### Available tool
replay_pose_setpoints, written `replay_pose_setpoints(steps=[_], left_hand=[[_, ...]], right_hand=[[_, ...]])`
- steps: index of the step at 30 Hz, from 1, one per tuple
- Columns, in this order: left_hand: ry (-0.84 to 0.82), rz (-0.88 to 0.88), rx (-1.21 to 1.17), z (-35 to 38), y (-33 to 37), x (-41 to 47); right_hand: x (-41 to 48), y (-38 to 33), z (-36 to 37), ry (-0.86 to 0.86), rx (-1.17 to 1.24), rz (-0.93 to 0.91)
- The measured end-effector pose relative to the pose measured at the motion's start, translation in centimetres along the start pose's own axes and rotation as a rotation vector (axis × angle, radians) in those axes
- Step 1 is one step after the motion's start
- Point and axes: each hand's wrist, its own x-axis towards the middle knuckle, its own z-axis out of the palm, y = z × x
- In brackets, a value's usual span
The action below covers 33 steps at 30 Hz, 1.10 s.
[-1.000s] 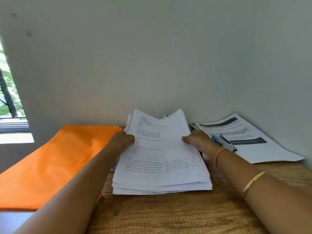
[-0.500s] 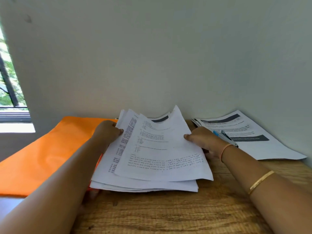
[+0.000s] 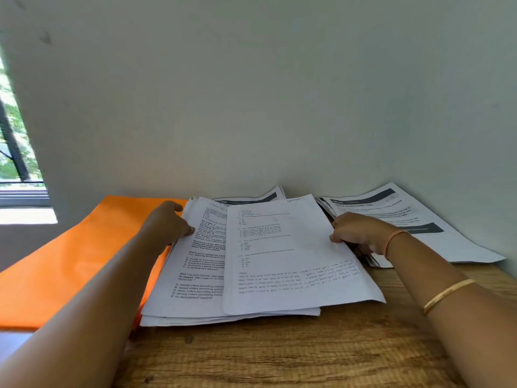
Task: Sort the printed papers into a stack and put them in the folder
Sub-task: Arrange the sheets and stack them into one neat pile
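My left hand (image 3: 167, 222) grips the skewed stack of white printed papers (image 3: 279, 261) at its left edge and my right hand (image 3: 355, 233) pinches the top sheets. The stack is on the wooden table (image 3: 279, 354), overlapping the flat orange folder (image 3: 70, 261). Risk: uneven pull w/ either hand fans the sheets out.

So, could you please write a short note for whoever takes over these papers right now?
Left hand grips the pile at its left edge, thumb on top. Right hand pinches the top sheet at its right edge.
Pile lies on the table, overlapping the orange folder, which lies flat. More papers sit right, by the wall.
Done: one pile gathered, not squared.
Left: square it, probably add the other papers, put all in the folder.
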Motion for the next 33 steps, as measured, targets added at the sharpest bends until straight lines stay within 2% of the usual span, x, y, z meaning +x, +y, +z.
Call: replay_pose_setpoints(steps=[5, 9, 16, 18, 24, 33], left_hand=[[0.024, 0.099, 0.159, 0.0, 0.0, 0.3], [-0.017, 0.201, 0.310, 0.7, 1.1, -0.3], [-0.106, 0.173, 0.496, 1.9, 1.9, -1.7], [-0.096, 0.134, 0.534, 1.8, 1.8, -1.7], [-0.078, 0.073, 0.545, 1.4, 1.5, -1.6], [0.007, 0.047, 0.411, 1.0, 0.1, -0.3]], right_hand=[[-0.2, 0.5, -0.5, -0.040, 0.142, 0.019], [0.1, 0.5, -0.7, -0.017, 0.164, -0.005], [1.6, 1.8, -3.1, 0.251, 0.154, -0.012], [1.9, 2.8, -3.9, 0.280, 0.234, 0.019], [2.0, 5.4, -6.4, 0.420, 0.538, 0.078], [2.9, 7.5, -6.2, 0.442, 0.519, 0.198]])
